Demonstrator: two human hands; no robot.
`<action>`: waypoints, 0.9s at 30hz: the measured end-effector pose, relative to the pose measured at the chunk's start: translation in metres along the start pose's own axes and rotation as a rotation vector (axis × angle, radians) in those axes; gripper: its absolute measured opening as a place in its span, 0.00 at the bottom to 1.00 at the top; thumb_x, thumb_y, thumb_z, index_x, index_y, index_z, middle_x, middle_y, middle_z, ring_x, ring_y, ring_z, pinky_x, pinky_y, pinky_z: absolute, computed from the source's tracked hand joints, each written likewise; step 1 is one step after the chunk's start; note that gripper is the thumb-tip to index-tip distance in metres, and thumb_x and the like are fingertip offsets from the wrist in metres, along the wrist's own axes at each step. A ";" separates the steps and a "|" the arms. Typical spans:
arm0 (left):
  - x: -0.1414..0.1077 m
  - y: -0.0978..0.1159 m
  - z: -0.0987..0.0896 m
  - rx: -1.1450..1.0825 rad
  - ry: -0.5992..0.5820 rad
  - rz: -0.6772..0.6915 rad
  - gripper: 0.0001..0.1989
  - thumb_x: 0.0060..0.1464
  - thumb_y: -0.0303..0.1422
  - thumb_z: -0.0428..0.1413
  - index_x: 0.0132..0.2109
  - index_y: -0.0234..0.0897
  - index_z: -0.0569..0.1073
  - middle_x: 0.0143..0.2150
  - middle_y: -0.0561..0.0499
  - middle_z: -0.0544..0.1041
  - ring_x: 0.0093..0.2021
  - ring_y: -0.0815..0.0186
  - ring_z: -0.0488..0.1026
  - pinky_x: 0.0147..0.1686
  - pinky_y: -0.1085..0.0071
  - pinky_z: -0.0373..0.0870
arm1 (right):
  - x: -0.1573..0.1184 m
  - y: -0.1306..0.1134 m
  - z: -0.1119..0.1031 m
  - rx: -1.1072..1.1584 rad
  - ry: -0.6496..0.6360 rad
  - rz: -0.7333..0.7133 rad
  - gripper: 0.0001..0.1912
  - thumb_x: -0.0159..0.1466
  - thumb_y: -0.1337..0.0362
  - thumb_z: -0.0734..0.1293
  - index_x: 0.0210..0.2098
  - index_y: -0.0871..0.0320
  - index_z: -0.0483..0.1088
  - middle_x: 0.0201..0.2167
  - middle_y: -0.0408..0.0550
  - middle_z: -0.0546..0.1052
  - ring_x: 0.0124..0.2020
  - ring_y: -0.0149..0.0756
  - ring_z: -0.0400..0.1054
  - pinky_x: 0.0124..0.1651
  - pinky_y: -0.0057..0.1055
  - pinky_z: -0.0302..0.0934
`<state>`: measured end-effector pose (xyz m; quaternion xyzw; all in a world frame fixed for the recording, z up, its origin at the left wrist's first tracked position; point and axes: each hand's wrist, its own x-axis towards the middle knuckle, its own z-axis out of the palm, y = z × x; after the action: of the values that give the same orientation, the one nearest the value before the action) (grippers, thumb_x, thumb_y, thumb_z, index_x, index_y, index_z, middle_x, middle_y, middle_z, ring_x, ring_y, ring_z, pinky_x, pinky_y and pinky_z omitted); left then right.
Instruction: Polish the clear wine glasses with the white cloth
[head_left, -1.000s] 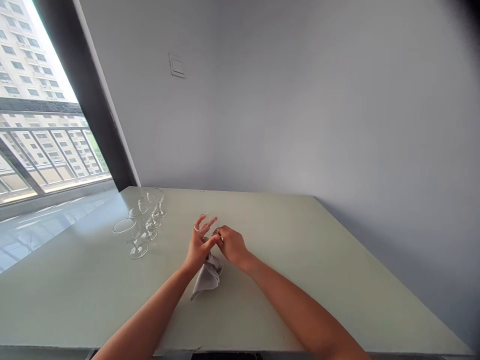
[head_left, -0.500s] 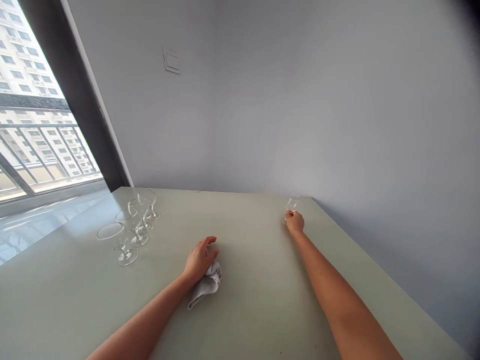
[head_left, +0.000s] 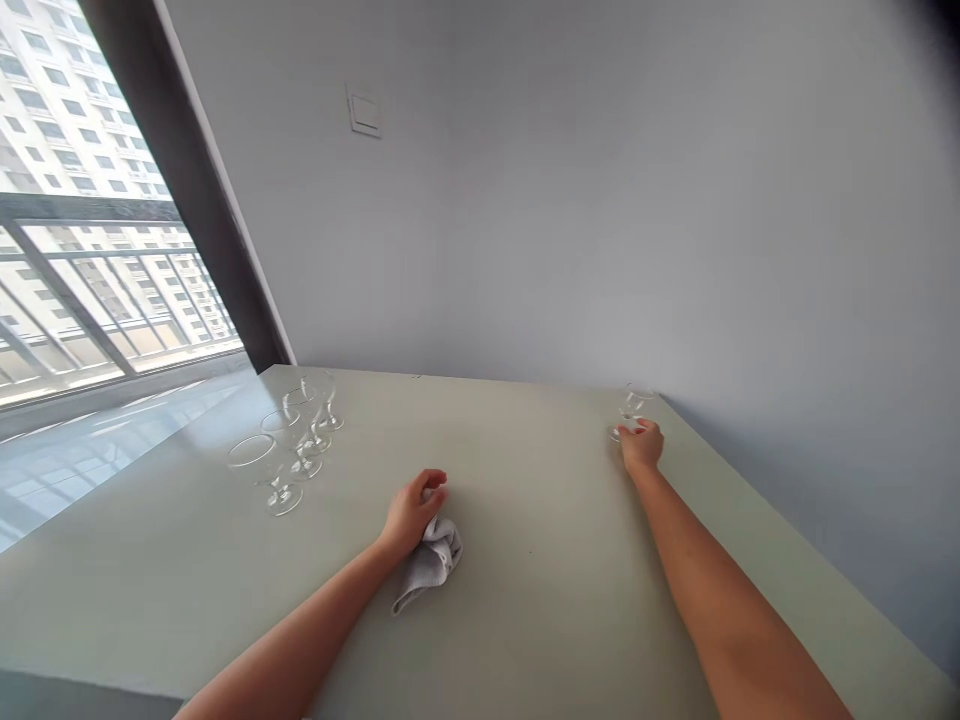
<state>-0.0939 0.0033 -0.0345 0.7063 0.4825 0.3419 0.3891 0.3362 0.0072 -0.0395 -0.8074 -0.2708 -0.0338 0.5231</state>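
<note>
The curled fingers of my left hand (head_left: 411, 512) hold a crumpled grey cloth (head_left: 431, 562), part of which spreads on the table below the palm. At the far right of the table, my right hand (head_left: 642, 446) has its fingers around the low stem of a clear stemmed glass (head_left: 636, 401). The bowl of that glass shows above the fingers, and part of its foot shows beside the thumb. On the left, several similar glasses stand upright in a slanting row, the nearest glass (head_left: 253, 460) closest to me.
The pale green table (head_left: 525, 620) reaches back to grey walls that meet in a corner. A light switch (head_left: 364, 111) is on the wall. At the left are a dark frame (head_left: 187, 180) and a window with a railing (head_left: 112, 300) outside.
The view has turned left, so most things appear further right. My right hand and its glass have shifted slightly right on the table. My left hand stays with the cloth, its fingers more curled.
</note>
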 end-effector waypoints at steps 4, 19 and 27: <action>0.005 -0.001 0.002 -0.256 0.052 -0.084 0.13 0.48 0.38 0.51 0.40 0.37 0.70 0.38 0.49 0.74 0.36 0.67 0.70 0.34 0.73 0.64 | -0.038 -0.022 -0.005 0.061 -0.005 0.020 0.19 0.52 0.58 0.62 0.41 0.63 0.63 0.32 0.51 0.68 0.34 0.40 0.63 0.39 0.38 0.56; 0.013 0.004 -0.031 -0.505 0.692 -0.075 0.11 0.48 0.32 0.49 0.41 0.37 0.64 0.37 0.51 0.68 0.35 0.71 0.65 0.36 0.74 0.62 | -0.300 -0.135 -0.002 0.127 -0.953 -0.731 0.12 0.57 0.60 0.61 0.38 0.57 0.69 0.35 0.50 0.71 0.39 0.41 0.63 0.42 0.36 0.56; -0.021 -0.001 -0.093 -0.398 1.254 0.020 0.14 0.47 0.36 0.54 0.41 0.40 0.60 0.48 0.49 0.62 0.43 0.69 0.64 0.40 0.71 0.62 | -0.260 -0.120 0.013 0.821 -1.082 0.304 0.14 0.49 0.55 0.68 0.29 0.59 0.69 0.21 0.41 0.69 0.22 0.30 0.61 0.25 0.26 0.55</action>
<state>-0.1804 0.0036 0.0053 0.2920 0.5386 0.7752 0.1541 0.0551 -0.0500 -0.0345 -0.4768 -0.3682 0.5521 0.5765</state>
